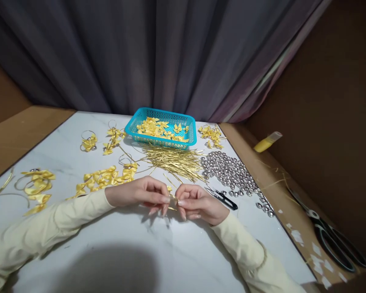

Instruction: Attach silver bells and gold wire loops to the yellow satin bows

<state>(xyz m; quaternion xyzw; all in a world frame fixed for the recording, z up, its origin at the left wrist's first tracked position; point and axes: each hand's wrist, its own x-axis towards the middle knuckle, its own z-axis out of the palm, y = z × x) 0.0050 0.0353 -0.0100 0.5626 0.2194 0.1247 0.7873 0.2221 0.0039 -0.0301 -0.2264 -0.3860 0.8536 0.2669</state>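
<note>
Above the white tabletop my left hand and my right hand come close together, each closed in a pinch. Between their fingertips is a thin gold twist tie, its ends mostly hidden. A bit of yellow ribbon shows just behind the fingers. Close behind both hands lies a heap of gold twist ties. Black thread snips rest beside my right hand. To the left, a row of yellow ribbon bows lies just behind my left wrist.
A blue basket of yellow bows stands at the back. Silver beads spread along the right. Bows with wire loops lie left, others back right. Large scissors, paper scraps and a yellow tube sit on the cardboard edge.
</note>
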